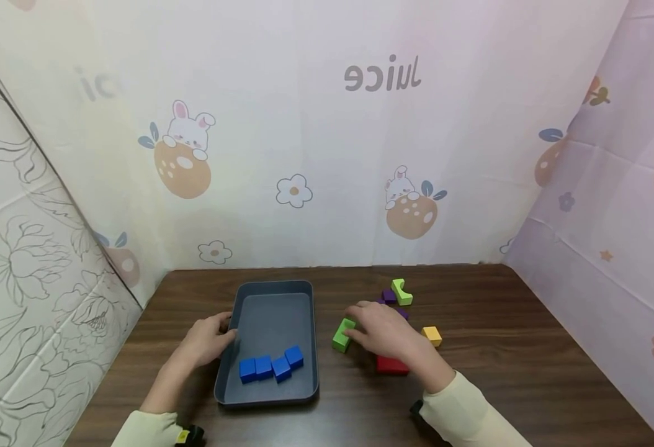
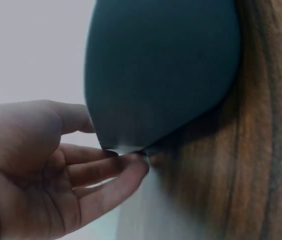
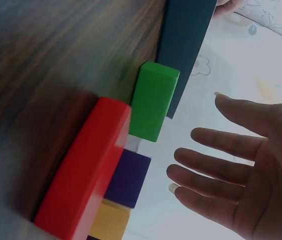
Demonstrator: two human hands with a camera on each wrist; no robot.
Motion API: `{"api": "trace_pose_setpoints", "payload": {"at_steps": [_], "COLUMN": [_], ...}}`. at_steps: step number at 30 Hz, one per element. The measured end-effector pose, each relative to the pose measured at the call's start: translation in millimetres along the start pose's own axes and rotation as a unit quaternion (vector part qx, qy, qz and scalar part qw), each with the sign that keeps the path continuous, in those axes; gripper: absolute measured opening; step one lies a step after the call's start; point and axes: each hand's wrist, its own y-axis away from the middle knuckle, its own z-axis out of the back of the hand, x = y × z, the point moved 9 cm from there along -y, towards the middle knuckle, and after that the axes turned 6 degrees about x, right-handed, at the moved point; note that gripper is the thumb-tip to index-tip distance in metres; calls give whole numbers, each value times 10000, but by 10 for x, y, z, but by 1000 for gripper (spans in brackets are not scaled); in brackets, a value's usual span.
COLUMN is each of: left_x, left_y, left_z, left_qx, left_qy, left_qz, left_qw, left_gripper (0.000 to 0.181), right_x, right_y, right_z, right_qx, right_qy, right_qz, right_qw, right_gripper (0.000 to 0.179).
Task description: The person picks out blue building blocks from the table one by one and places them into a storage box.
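My left hand (image 1: 206,340) grips the left side of a dark grey tray (image 1: 273,310), thumb at the rim and fingers along the outer wall. Several blue cubes (image 1: 264,367) lie in the near part of the tray. Right of it, my right hand (image 1: 385,329) hovers above the table with fingers extended and nothing held. Its fingertips overlap a green block (image 1: 342,338) in the head view; the right wrist view shows a gap between the fingers and that green block (image 3: 153,100). A red block (image 1: 392,365) lies under the right wrist, partly hidden by it.
Beyond the right hand are purple blocks (image 1: 389,296), some partly covered by the hand, and a light green block with a curved notch (image 1: 402,292). A yellow block (image 1: 431,336) sits to the right. A printed curtain (image 1: 327,136) hangs behind the wooden table (image 1: 506,347).
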Motion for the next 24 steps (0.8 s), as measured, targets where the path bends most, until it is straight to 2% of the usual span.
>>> {"api": "trace_pose_setpoints", "payload": {"at_steps": [4, 9, 17, 20, 24], "left_x": [-80, -209, -478, -575, -679], "left_y": [18, 55, 127, 125, 127], "left_z": [55, 121, 274, 295, 294], "left_qx": [-140, -418, -1068, -1151, -1239], "left_qy": [-455, -765, -1491, -1656, -1818], "left_qz": [-98, -168, -605, -718, -898], "left_qw": [9988, 9961, 9812, 9768, 9713], "left_gripper": [58, 62, 61, 62, 65], "right_x": [-62, -133, -221, -255, -273], "right_y": [13, 32, 23, 21, 46], "right_z": [-19, -23, -22, 2, 94], "right_qx": [-43, -137, -106, -151, -432], "right_qy": [-37, 51, 265, 289, 392], "right_qz": [-112, -184, 51, 23, -97], "right_qw": [9999, 9997, 9996, 9995, 9982], "right_gripper": [42, 47, 59, 64, 70]}}
